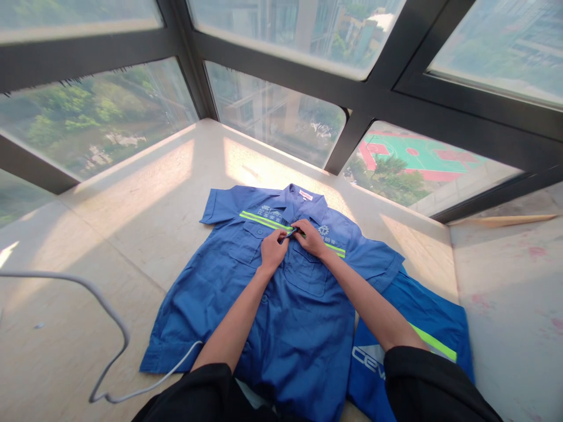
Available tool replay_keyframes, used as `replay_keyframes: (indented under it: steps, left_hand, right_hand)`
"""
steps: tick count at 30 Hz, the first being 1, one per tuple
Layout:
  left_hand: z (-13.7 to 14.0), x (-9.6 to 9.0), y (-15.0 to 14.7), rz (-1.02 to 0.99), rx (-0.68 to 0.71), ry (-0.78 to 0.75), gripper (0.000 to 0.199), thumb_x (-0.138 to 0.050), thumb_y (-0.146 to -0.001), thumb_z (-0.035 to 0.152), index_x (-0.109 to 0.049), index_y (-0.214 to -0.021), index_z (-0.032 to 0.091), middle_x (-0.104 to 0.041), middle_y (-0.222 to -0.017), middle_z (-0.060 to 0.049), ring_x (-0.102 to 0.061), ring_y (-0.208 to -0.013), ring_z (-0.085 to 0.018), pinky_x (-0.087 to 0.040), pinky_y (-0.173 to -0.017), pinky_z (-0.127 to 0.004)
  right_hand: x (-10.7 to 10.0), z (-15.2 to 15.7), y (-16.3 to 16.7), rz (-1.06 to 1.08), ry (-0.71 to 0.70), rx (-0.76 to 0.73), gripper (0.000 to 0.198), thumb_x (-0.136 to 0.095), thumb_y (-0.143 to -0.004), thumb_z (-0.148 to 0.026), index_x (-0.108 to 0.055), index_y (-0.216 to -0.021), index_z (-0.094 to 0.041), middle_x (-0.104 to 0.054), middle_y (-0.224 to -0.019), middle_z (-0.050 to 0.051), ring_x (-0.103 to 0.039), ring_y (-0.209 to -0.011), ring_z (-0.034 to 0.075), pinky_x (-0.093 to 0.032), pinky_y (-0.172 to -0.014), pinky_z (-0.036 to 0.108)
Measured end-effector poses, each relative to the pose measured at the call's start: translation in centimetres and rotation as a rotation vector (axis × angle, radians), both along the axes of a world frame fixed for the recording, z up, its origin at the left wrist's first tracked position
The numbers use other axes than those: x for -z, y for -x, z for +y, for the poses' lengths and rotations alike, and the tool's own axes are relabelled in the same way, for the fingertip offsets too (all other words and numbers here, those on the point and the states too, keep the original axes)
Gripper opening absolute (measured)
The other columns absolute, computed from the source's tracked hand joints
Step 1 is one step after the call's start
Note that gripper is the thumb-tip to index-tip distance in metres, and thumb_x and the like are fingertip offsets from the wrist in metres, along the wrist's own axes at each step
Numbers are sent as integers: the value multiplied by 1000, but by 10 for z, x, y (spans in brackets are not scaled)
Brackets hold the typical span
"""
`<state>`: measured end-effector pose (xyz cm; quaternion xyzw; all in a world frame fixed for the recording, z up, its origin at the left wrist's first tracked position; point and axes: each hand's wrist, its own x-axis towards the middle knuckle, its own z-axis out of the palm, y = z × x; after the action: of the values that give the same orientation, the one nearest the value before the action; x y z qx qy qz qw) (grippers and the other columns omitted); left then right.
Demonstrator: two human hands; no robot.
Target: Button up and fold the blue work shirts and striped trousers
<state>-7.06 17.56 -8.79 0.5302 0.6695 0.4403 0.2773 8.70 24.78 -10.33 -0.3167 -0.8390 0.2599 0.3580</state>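
A blue short-sleeved work shirt (211, 293) lies spread face up, its collar pointing away from me. Yellow-green reflective stripes and white lettering cross its chest. My left hand (273, 249) pinches the front placket at chest height. Close beside it, my right hand (309, 237) grips the other side of the same placket, and a small fold of cloth is raised between the fingertips. Any button there is hidden by my fingers. Lower on the front, one button (264, 299) shows. Both chest pockets (307, 272) lie flat under flaps.
A brighter blue garment (426, 299) with a reflective stripe lies partly under the shirt at right. A grey-white cable (108, 308) curls over the stone ledge (101, 234) and onto the shirt hem. Dark-framed windows (272, 111) enclose the far side; a patterned wall (514, 305) stands right.
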Motion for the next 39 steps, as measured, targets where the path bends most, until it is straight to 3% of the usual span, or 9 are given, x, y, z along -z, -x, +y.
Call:
replay_keyframes:
  steps: [3, 6, 10, 15, 20, 28, 33, 39]
  left_hand:
    - [-2, 0, 0, -5, -1, -32, 15, -62, -81, 14, -68, -93, 21, -77, -89, -2, -73, -86, -16, -53, -83, -27]
    - [-2, -4, -1, -6, -23, 0, 15, -62, -82, 16, -68, -95, 21, -77, -89, -2, -73, -87, -16, -53, -85, -27]
    - [0, -7, -1, -4, -43, 45, 16, -63, -83, 18, -69, -97, 21, -77, -87, -2, -73, -86, -17, -53, -85, -28]
    - [2, -3, 0, -68, -66, 23, 17, -63, -82, 18, -68, -98, 21, -77, -85, -1, -72, -82, -16, -53, -82, -27]
    - [5, -3, 5, -154, -65, 35, 19, -66, -80, 21, -67, -99, 19, -76, -82, -2, -72, -77, -16, -53, -80, -27]
    - [6, -8, 7, -145, -64, 63, 19, -63, -82, 19, -67, -100, 18, -75, -79, -1, -71, -75, -16, -52, -79, -27]
    - [2, -1, 2, 72, -30, 36, 18, -60, -85, 16, -70, -99, 20, -72, -93, -3, -66, -79, -15, -51, -81, -26]
    - [-3, 1, 4, 386, 15, 6, 20, -54, -93, 25, -73, -99, 22, -64, -104, -10, -60, -98, -22, -47, -89, -32]
  right_hand:
    - [-3, -4, -1, 26, 19, 86, 15, -55, -89, -21, -57, -104, -20, -56, -114, 11, -56, -73, 16, -52, -76, 35]
    - [-8, -8, -1, -24, -3, 179, 6, -57, -90, -25, -57, -93, -20, -58, -101, 9, -54, -74, 17, -50, -73, 33]
    - [-13, -17, 0, -164, 22, 173, 11, -55, -92, -25, -63, -87, -20, -60, -84, 6, -57, -80, 20, -47, -76, 32]
    - [-17, -28, 6, -278, 83, 188, 11, -60, -91, -26, -70, -92, -21, -65, -89, 6, -60, -84, 19, -47, -77, 30]
    - [-22, -27, 15, -239, 290, 280, 11, -64, -86, -27, -73, -88, -20, -70, -90, 6, -63, -87, 20, -47, -81, 31]
    - [-24, -4, 13, -262, 525, 221, 18, -61, -82, -26, -71, -70, -17, -65, -56, -2, -60, -52, 13, -45, -56, 22]
    - [-25, 0, 11, -285, 548, 203, 16, -61, -82, -26, -72, -73, -18, -65, -56, -3, -61, -50, 13, -45, -54, 22]
    - [-22, -10, 17, -294, 397, 349, 16, -66, -82, -33, -71, -74, -20, -70, -69, 1, -63, -66, 16, -42, -61, 25]
